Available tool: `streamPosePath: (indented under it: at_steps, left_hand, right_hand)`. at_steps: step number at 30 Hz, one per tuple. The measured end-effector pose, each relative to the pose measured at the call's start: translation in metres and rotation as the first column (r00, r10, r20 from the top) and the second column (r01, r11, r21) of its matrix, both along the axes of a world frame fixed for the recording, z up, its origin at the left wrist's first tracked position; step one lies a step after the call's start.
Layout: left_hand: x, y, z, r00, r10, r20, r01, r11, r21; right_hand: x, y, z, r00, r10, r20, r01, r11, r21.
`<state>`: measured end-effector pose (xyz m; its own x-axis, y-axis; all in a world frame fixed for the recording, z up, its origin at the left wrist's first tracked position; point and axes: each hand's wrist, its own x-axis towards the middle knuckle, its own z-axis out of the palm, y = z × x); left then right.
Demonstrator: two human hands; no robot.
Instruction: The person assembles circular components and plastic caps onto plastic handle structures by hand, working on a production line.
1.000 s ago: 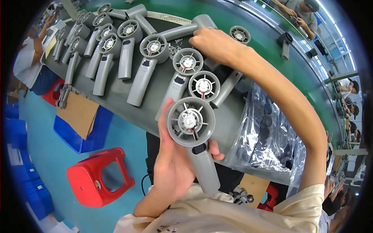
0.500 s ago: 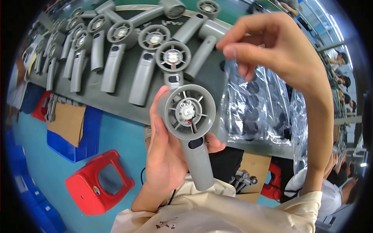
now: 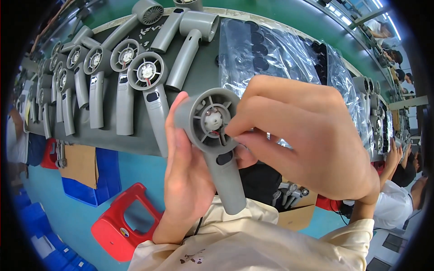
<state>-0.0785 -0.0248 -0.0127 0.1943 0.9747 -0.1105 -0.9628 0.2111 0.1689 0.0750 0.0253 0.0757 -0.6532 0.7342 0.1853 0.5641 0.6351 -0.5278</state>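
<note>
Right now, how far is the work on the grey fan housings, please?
Done, it seems: a row of grey housings lies on the dark bench, each with a white motor showing. In hand: the left hand holds one housing by its handle, and the right hand has fingertips at its centre. Left: black parts in clear bags; how many, I cannot tell.

Head view, steeply downward, close.

Grey dryer shell at frame centre, open round end facing up, handle pointing down, motor visible inside.
</note>
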Motion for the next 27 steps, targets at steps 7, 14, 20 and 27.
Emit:
streamPosePath:
  at_steps: [7,14,20,27]
  left_hand:
    - [-0.005,0.002,0.005,0.903,-0.039,-0.427,0.079,0.994,0.076]
    - [-0.002,0.001,0.01,0.881,-0.036,-0.472,0.068,0.996,0.053]
    - [-0.007,0.001,0.003,0.887,-0.034,-0.46,0.08,0.994,0.081]
    - [-0.002,0.001,0.007,0.87,-0.051,-0.491,0.095,0.993,0.066]
  right_hand:
    - [-0.01,0.003,0.003,0.983,0.088,0.164,-0.102,0.992,0.08]
    - [-0.018,-0.002,0.005,0.997,0.064,0.043,-0.07,0.986,0.149]
    - [-0.017,0.0,-0.007,0.999,0.032,-0.043,-0.028,0.996,0.088]
    - [-0.012,-0.002,0.0,0.996,0.034,0.086,-0.035,0.999,0.014]
